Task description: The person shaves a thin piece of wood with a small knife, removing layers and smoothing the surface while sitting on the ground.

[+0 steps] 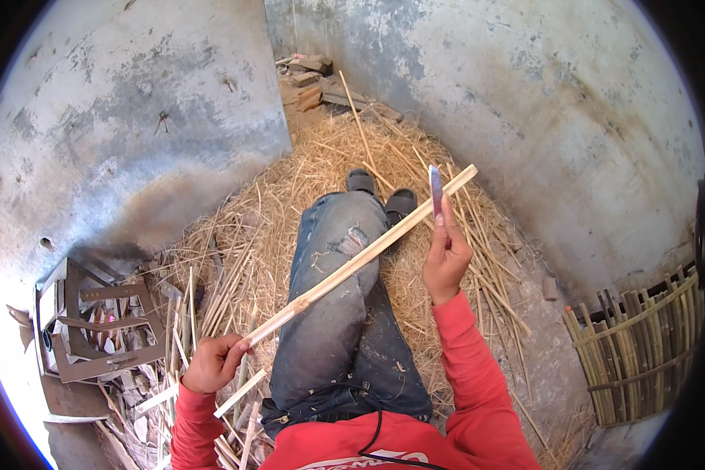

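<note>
Walls: grey plaster walls, patchy and peeling, with a brownish stain low on the left one; brick rubble lies at the gap between them.
Floor covering: straw-coloured shavings, heaped thickest around the feet, with long loose strips among them.
Legs: blue jeans, dusty and worn at the knee, stretched out ahead.
Slatted panel: upright bamboo slats bound by cross-bands, against the right wall.
Metal frame: brown, angular and open, at the left.
Bamboo strip: long, straight and narrow, pale cream-yellow, with a ridged node towards its near end; it slants above the thighs, far end up to the right.
Left hand: closed on the strip's near end, well apart from the other.
Right hand: gripping the knife, forefinger extended; contact with the strip cannot be told.
Knife: short blade pointing away, overlapping the strip near its far end.
</note>
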Available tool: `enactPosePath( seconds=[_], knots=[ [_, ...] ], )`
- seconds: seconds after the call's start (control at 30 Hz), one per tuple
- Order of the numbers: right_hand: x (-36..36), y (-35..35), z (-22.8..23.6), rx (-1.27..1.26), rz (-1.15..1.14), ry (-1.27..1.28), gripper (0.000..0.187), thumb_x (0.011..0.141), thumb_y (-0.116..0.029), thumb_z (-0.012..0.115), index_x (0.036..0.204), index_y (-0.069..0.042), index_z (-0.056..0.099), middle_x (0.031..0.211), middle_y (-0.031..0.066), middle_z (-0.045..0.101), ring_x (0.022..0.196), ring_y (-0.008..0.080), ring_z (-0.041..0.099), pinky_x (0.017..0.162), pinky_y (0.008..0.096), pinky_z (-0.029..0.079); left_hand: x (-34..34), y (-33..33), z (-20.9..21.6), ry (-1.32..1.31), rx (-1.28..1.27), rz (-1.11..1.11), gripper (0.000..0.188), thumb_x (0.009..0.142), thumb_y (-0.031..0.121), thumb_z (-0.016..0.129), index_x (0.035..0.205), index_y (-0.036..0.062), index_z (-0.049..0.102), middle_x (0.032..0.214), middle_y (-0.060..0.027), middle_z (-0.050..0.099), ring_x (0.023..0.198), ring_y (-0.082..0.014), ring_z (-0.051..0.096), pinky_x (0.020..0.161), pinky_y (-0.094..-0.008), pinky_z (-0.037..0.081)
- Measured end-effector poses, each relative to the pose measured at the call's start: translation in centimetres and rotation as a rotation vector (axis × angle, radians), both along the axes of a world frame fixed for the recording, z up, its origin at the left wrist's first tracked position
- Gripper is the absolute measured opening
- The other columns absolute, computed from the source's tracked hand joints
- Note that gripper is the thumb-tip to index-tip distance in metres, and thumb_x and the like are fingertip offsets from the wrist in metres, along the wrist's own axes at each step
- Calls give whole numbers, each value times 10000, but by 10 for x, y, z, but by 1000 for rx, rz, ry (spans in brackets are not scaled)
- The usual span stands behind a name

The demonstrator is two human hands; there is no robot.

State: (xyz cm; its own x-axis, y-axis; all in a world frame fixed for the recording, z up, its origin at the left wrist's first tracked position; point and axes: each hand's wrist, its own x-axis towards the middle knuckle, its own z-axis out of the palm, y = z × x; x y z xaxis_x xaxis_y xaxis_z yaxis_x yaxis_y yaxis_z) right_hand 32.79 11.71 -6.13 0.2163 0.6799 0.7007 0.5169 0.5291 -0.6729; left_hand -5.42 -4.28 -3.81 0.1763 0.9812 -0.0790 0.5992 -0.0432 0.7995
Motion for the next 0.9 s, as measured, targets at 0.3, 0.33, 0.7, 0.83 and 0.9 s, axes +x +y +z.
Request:
enactPosePath(
  seconds=[0.3, 0.33, 0.7, 0.83, 0.9],
  knots=[
    [-52, -43, -19, 72, 301, -134, 362, 987, -37, 555, 1337, 21, 627, 985, 202, 749, 556, 207, 604, 527, 337, 475, 30, 13, 4, -35, -50, 28, 323, 1046, 224, 551, 872, 9, 718, 537, -11, 506, 496, -95, 486, 502, -284, 400],
    [-44, -29, -15, 97, 207, -82, 352, 986, -39, 557, 1323, 24, 637, 913, 172, 741, 546, 201, 598, 515, 337, 462, 36, 16, 10, -28, -63, 29, 333, 1050, 227, 544, 867, 7, 715, 545, -11, 509, 511, -88, 489, 508, -284, 403],
    [-49, -43, -11, 21, 350, -41, 387, 991, -47, 562, 1372, 9, 599, 1055, 204, 754, 617, 136, 618, 569, 327, 501, 44, 23, 4, -295, -263, 24, 374, 1068, 266, 522, 859, 7, 694, 551, 21, 470, 457, -90, 395, 457, -275, 319],
    [-1, -16, -3, -3, 107, -66, 407, 1005, -54, 548, 1410, -34, 580, 981, 132, 751, 601, 61, 535, 531, 271, 419, 9, 10, 5, -549, -737, 75, 415, 1076, 323, 489, 842, 13, 635, 534, 70, 372, 438, -46, 285, 424, -239, 210],
    [21, -3, 2, -50, 26, -102, 402, 1017, -70, 541, 1417, -60, 582, 899, 70, 725, 602, 37, 490, 531, 245, 387, -3, 8, 2, -610, -808, 33, 424, 1076, 336, 486, 802, 30, 592, 534, 70, 336, 439, -41, 258, 414, -238, 172]
  ],
)
